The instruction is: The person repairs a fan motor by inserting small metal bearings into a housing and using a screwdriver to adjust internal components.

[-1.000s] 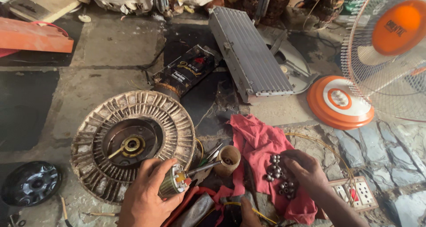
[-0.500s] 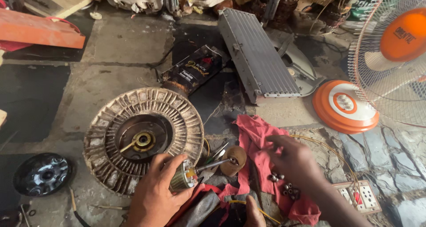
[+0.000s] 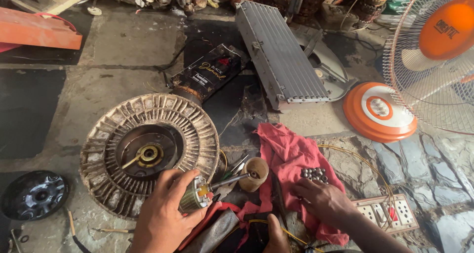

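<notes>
My left hand [image 3: 165,213] grips a small motor rotor [image 3: 195,196] with a copper winding and a thin steel shaft that points right, toward a short brown tube [image 3: 254,173]. Flat on a red cloth [image 3: 291,156], my right hand [image 3: 323,201] rests fingers-down just below a cluster of small steel balls [image 3: 314,173]. It holds nothing that I can see. A large round grey fan stator [image 3: 148,154] with a brass centre lies just above my left hand.
A grey ribbed metal case [image 3: 281,55] lies at the top centre, a black printed box [image 3: 210,72] beside it. An orange fan base [image 3: 379,112] and wire fan cage [image 3: 434,55] stand right. A white power strip [image 3: 390,213] and a black round cap [image 3: 32,195] sit low.
My right hand has drawn back down off the steel balls, leaving them bunched on the red cloth. My left hand still holds the rotor in about the same place.
</notes>
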